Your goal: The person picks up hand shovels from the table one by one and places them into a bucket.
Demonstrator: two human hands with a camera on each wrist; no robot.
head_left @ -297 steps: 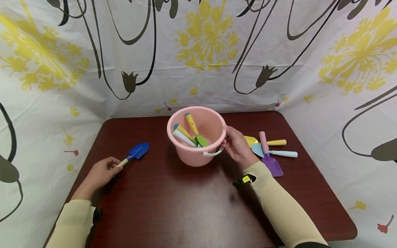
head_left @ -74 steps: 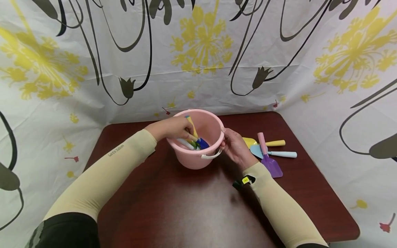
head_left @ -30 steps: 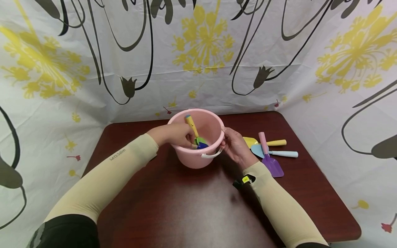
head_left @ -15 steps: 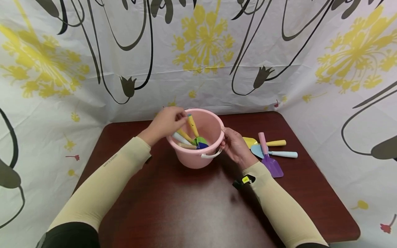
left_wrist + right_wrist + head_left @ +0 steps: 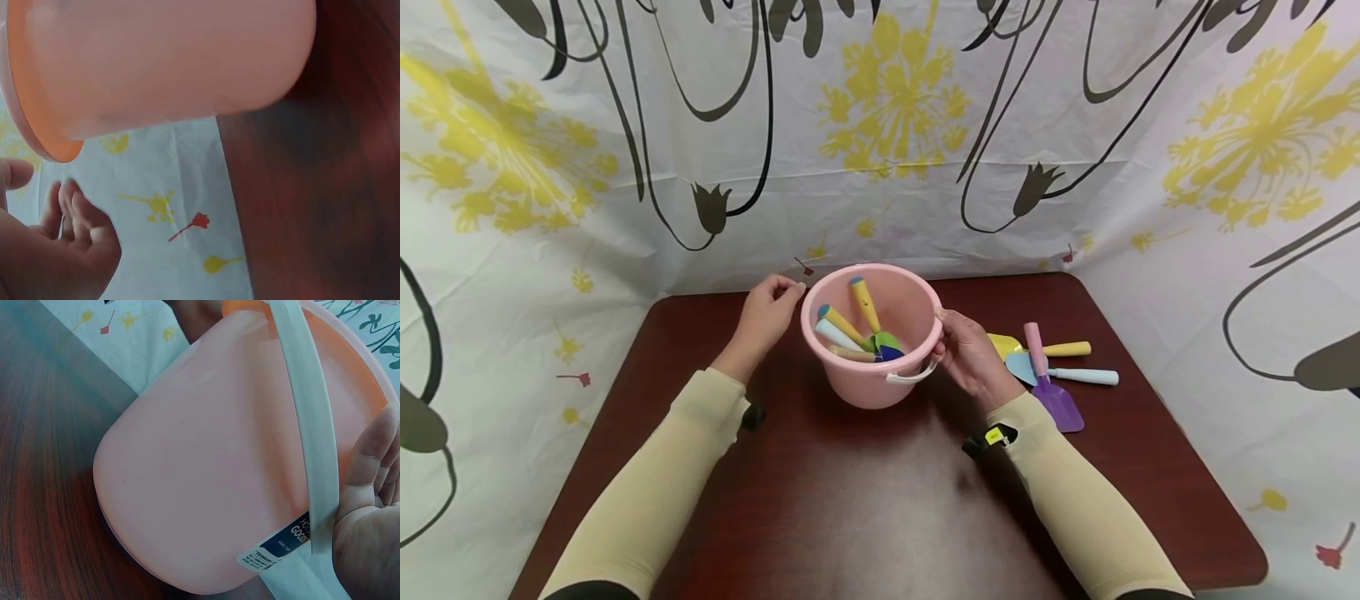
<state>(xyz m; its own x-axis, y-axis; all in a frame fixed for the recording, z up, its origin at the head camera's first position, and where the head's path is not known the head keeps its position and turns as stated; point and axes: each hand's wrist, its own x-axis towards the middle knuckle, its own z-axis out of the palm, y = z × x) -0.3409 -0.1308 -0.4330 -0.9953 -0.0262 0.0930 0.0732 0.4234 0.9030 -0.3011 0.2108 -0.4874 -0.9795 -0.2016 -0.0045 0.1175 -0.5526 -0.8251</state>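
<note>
A pink bucket (image 5: 872,387) with a white handle (image 5: 306,419) stands on the table. Inside lie two yellow-handled green shovels, one handle (image 5: 865,304) leaning up, a pale-handled tool (image 5: 838,333) and a blue shovel (image 5: 889,352) with a wooden handle. My right hand (image 5: 972,354) grips the bucket's right rim. On the other side, my left hand (image 5: 765,318) hovers just off the left rim, holding nothing. In the left wrist view its fingers (image 5: 81,219) are loosely bent, with the thumb apart from them.
Right of the bucket, a yellow shovel (image 5: 1067,348), a light blue shovel (image 5: 1086,376) and a purple shovel (image 5: 1058,406) with a pink handle lie in a crossed pile on the dark red table (image 5: 865,500). A patterned cloth (image 5: 880,217) hangs behind and at both sides.
My left hand picked up the blue shovel from the table's left, laid it in the bucket, let go and drew back leftward. The right hand has kept its grip on the rim.
</note>
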